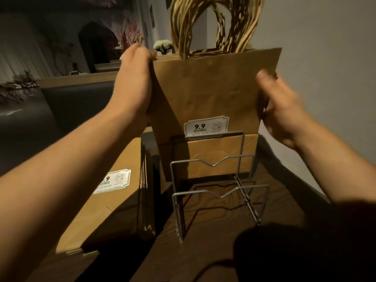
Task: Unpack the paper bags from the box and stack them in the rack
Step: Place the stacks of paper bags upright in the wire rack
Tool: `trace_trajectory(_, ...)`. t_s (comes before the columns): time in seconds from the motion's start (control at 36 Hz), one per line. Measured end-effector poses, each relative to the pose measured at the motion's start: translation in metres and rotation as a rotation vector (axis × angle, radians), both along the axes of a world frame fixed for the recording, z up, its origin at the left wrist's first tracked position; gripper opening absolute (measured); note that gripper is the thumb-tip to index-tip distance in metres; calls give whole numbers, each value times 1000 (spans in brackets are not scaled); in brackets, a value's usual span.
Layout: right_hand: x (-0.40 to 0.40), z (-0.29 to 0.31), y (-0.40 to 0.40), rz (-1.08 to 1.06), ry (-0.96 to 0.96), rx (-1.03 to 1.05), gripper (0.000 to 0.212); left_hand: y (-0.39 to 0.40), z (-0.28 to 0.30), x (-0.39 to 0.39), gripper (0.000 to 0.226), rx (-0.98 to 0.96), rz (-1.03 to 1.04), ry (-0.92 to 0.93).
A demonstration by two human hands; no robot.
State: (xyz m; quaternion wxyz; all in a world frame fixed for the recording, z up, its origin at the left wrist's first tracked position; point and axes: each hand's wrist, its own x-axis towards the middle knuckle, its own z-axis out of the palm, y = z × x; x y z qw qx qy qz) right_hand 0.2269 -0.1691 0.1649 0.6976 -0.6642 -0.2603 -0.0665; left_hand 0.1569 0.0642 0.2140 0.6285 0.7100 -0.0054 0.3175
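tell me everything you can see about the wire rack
The wire rack is thin grey metal, standing upright on the dark wood-grain table. It has upright rectangular dividers, the two near ones with a V-notch in the top bar, joined by base rails. The front slots are empty; brown paper bags stand behind the tallest divider.

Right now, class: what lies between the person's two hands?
In the head view, a stack of paper bags, standing in the wire rack, lies between the left hand and right hand.

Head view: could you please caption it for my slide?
Both hands, left and right, hold upright paper bags behind the wire rack.
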Motion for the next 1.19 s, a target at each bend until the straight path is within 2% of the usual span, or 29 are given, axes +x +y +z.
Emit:
trace_trajectory(0.03, 0, 8, -1, 19, 29, 51, 58, -3, -1, -1, 12, -14, -28, 12)
trace_trajectory(0.08, -4, 29, -3, 11, 49, 116, 47, -8, 0, -3, 14, -44, -48, 62)
trace_trajectory(0.22, -4, 62, 2, -64, 91, -24, 31, -6, 20, -6, 18, -40, -89, 164)
trace_trajectory(0.31, -2, 68, 4, -43, 194, -10, 19, -9, 22, -5, 8, -28, -71, 185)
trace_trajectory(0.47, -1, 66, 10, -7, 281, 47, 26, -11, 23, -10, 24, -162, -154, 271)
trace_trajectory(0.58, -2, 67, 8, -15, 285, 66, 54, -7, 24, -14, 36, -149, -217, 267)
trace_trajectory(0.78, -7, 64, 12, -71, 291, -22, 48, -2, 18, -17, 55, -74, -254, 292)
trace_trajectory(0.86, -11, 69, 8, -127, 187, -163, 47, 4, 23, -18, 67, 67, -190, 257)
trace_trajectory(0.94, -18, 75, 5, -334, -25, -359, 55, 10, 25, -23, 59, 178, -218, 253)
trace_trajectory(1.0, -25, 81, 5, -487, -169, -406, 52, 22, 30, -29, 67, 182, -173, 243)
trace_trajectory(1.08, -47, 89, 7, -648, -325, -266, 42, 52, 33, -37, 75, 134, -60, 215)
trace_trajectory(1.19, -95, 83, 38, -547, -418, -67, 38, 91, 13, -58, 74, 189, -16, 338)
